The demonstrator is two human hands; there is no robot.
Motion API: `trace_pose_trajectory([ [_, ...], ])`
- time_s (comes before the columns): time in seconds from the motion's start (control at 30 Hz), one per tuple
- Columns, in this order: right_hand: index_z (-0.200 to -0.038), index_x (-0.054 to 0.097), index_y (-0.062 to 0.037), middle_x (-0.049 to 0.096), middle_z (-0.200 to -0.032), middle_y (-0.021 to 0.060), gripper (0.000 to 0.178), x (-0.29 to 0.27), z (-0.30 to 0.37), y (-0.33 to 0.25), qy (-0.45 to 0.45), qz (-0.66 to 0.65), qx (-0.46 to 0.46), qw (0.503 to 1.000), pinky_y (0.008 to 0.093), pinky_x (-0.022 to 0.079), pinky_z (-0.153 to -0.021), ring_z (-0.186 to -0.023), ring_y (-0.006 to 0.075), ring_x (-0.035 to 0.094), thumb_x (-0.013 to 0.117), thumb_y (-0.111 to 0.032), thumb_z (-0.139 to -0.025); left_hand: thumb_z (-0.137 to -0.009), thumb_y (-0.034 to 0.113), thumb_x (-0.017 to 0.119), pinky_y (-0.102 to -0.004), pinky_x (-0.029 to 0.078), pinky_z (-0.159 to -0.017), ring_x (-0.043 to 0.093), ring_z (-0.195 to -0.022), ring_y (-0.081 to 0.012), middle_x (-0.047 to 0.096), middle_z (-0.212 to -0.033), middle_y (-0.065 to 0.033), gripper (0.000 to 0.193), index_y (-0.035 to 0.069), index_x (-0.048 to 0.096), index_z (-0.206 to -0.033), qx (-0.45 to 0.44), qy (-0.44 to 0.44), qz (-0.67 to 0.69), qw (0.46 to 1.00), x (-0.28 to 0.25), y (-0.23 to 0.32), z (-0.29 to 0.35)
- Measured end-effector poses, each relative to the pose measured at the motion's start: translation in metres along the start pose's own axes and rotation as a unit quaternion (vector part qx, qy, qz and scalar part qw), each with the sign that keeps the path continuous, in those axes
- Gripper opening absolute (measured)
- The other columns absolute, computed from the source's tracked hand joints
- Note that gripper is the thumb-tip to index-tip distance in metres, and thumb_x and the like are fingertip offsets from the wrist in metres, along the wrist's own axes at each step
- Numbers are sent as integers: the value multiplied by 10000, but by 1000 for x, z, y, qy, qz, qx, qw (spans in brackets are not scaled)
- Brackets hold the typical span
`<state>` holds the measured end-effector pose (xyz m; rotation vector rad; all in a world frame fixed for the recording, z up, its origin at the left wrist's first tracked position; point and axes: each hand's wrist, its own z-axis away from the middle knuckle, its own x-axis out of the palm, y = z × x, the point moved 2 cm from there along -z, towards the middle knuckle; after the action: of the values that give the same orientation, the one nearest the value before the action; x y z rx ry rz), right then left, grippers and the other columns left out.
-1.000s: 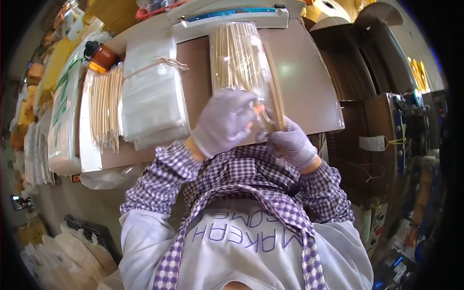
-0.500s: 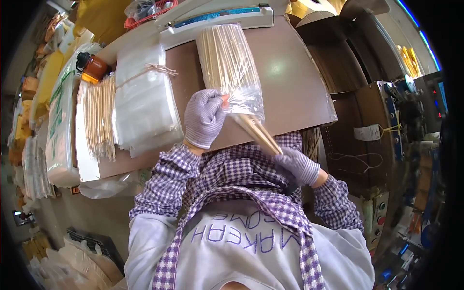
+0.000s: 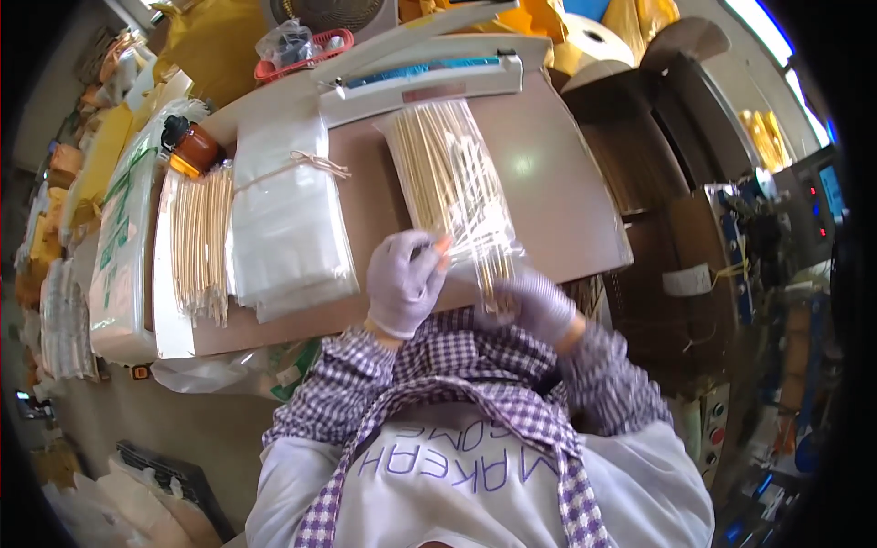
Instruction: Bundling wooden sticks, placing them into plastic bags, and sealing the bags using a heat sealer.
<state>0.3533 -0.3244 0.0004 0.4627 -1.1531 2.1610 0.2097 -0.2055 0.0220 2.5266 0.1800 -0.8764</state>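
the clear plastic bag (image 3: 484,212) full of thin wooden sticks (image 3: 437,169) lies slantwise on the brown tabletop (image 3: 557,196), its mouth toward you at the near edge. your gloved left hand (image 3: 404,281) has its fingers bent in, bare fingertips at the bag's mouth, where they seem to pinch the film. your gloved right hand (image 3: 539,297) is blurred beside the lower ends of the sticks that poke out of the mouth; its fingers look partly bent, but whether they close round those ends or only press on them, i cannot tell. the sticks should be light and stiff, and thin enough to snap if bent; their tips could pierce the film, which looks slick, floppy and easy to tear. take the sticks as a bunch near their outer ends, in line with the bag, and the film by its rim. at the far end, a white bag sealer (image 3: 429,91) with its arm raised stands close behind the bag. to the left lie a tied stack of clear bags (image 3: 288,228), a row of loose sticks (image 3: 203,242) and an amber bottle (image 3: 192,146); an open cardboard box (image 3: 630,137) stands past the right edge. nothing lies between your hands and the bag's mouth.
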Motion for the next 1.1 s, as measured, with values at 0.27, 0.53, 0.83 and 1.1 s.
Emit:
trace_pose_trajectory([
  [0.27, -836, 564, -29, 593, -769, 61, 131, -8, -39, -28, 6, 23, -259, 966, 273, 497, -645, -706, 140, 579, 497, -138, -863, -718, 113, 665, -339, 429, -591, 526, -696, -241, 530, -783, -79, 177, 60, 649, -886, 20, -28, 43, 998, 6, 10, 3],
  [0.53, -983, 602, -56, 634, -793, 113, 234, -34, -20, -22, 341, 570, -336, 668, 317, 508, -625, -680, 205, 621, 619, -143, -766, -793, 129, 575, -340, 473, -655, 554, -729, -276, 545, -779, -108, 266, 37, 591, -1042, -99, -37, -23, 994, 12, 0, 11],
  [0.83, -920, 655, -44, 636, -758, 27, 209, 98, 24, -244, 116, 420, -589, 680, 217, 470, -619, -637, 115, 550, 532, 35, -770, -868, 212, 518, -283, 450, -500, 591, -574, -190, 612, -679, -89, 171, 96, 643, -870, -26, 90, 41, 995, -111, -20, -199],
  [1.1, -885, 649, -16, 597, -696, -2, 146, 120, 15, -252, 28, 493, -631, 598, 179, 411, -540, -599, 48, 495, 523, -22, -812, -868, 226, 540, -213, 472, -553, 581, -649, -84, 630, -759, -51, 228, 29, 646, -911, -205, -159, 127, 957, -129, -76, -220],
])
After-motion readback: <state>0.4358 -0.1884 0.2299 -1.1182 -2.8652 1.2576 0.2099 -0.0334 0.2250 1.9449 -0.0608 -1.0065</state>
